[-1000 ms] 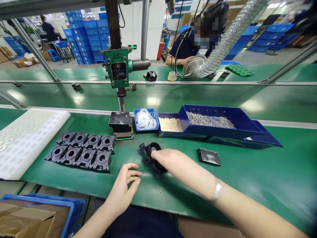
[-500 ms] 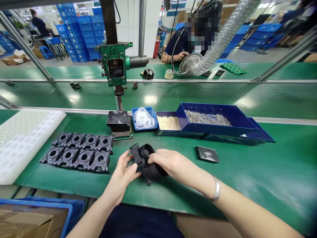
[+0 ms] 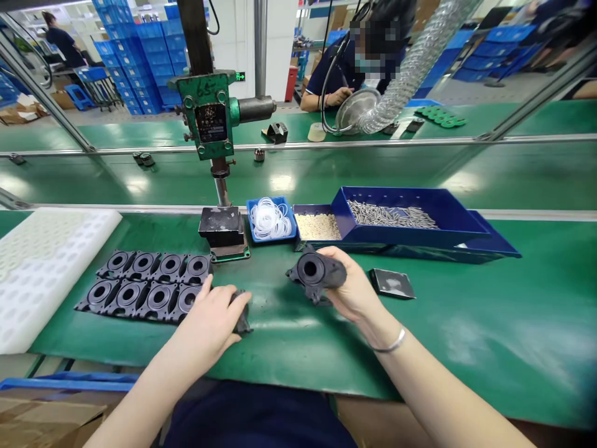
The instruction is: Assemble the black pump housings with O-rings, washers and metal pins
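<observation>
My right hand (image 3: 352, 283) grips a black flanged housing (image 3: 311, 269), its round central hole turned up toward me, held above the green bench. At the end of the black rows my left hand (image 3: 212, 317) is closed around a second black housing (image 3: 243, 314), mostly hidden under the fingers. Two rows of similar black housings (image 3: 161, 298) lie side by side to the left, and my left hand covers part of the nearest one. Behind the hands a small blue tray (image 3: 295, 231) holds white rings (image 3: 269, 218).
A green press (image 3: 208, 118) stands on its post behind the rows. Blue bins (image 3: 466, 236) of metal pins and small beige pieces sit at the back. A black block (image 3: 392, 284) lies right, a white foam sheet (image 3: 60, 274) left. A co-worker (image 3: 336, 74) sits opposite.
The two housings held together have been parted. My right hand has lifted one rightward and turned it over; my left hand has moved left with the other to the rows.
</observation>
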Motion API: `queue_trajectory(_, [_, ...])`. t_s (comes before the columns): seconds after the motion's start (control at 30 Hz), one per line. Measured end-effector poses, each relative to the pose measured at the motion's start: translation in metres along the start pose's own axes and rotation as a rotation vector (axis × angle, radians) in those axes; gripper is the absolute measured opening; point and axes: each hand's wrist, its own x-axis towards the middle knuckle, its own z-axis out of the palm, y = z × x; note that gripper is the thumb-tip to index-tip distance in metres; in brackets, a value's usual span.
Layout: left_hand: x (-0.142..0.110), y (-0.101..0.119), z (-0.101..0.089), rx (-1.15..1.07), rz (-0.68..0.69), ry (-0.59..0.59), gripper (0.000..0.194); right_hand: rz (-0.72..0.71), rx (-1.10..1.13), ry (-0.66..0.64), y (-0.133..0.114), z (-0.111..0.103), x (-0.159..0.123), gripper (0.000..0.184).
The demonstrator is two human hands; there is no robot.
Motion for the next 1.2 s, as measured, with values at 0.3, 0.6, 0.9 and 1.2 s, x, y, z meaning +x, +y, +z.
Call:
queue_trajectory(0.3, [0.004,0.006,-0.001,0.08,0.061,0.004,0.094,0.342,0.272,-0.187,0.036,0.04,0.001,0.04])
queue_trajectory(0.6, [0.054,0.009,-0.008,-0.213,0.269,0.177,0.053,0.325,0.221,-0.366,0.032,0.078,-0.007,0.041])
queue_trajectory(0.9, [0.084,-0.029,-0.017,-0.079,0.182,-0.151,0.049,-0.153,-0.359,-0.421,0.055,0.046,0.016,0.051])
queue_trajectory(1.2, [0.004,-0.041,-0.024,0.063,0.115,0.013,0.052,-0.439,-0.817,-0.575,0.059,0.07,0.022,0.058])
